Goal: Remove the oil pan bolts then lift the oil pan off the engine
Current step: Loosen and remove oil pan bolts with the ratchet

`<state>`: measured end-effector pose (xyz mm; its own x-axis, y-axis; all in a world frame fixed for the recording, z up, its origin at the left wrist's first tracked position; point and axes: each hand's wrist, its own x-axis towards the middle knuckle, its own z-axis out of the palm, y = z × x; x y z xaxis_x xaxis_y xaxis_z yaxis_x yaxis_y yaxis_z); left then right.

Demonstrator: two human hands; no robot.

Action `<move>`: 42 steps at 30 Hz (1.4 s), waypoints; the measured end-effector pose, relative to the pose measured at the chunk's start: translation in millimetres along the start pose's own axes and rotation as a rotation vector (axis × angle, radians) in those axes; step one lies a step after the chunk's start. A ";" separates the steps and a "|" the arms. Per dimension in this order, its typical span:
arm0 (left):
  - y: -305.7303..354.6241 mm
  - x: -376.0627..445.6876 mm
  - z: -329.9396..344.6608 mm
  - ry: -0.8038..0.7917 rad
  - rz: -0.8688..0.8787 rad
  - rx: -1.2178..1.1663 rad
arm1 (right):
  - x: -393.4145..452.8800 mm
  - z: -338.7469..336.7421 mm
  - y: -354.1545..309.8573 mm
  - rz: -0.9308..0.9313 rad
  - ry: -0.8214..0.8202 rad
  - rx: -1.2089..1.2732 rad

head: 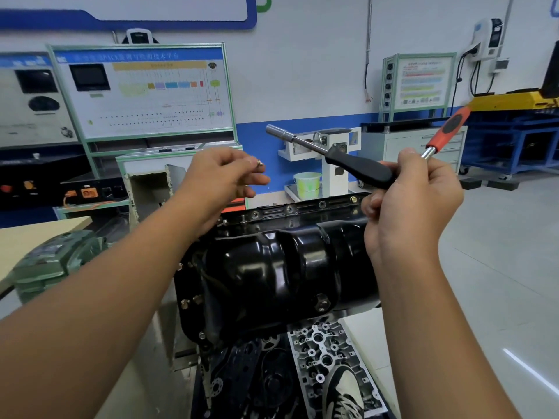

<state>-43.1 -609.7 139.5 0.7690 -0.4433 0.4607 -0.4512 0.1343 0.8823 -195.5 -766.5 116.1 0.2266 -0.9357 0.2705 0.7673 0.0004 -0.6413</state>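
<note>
Glossy black stamped-steel oil pan (290, 261) sits on the engine, below and between both hands; several brass-coloured flange bolts (353, 199) still seated along far rim and left edge. Right hand (414, 207) clenched round two tools: black-handled nut driver with chrome socket (332, 154) pointing up-left, plus red-handled ratchet (450, 128) sticking up-right. Left hand (220, 179) pinches one small loose bolt (259, 162) at fingertips, raised above pan's left end. Best move, probably: park that bolt somewhere safe, then reseat socket squarely on next bolt before turning.
</note>
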 end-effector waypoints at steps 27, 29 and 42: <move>-3.3 -20.2 6.9 0.143 -0.038 1.289 | 3.4 1.7 1.7 0.011 0.032 0.028; -5.3 -17.3 9.6 0.132 -0.017 1.327 | 4.0 1.9 2.1 0.008 0.031 0.023; -3.3 -8.8 28.1 0.127 -0.067 1.389 | 4.7 1.1 1.8 0.001 0.041 0.004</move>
<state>-61.1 -631.1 129.8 0.8084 -0.3210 0.4933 -0.4292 -0.8951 0.1209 -192.4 -770.5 117.0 0.2031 -0.9492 0.2402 0.7695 0.0031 -0.6386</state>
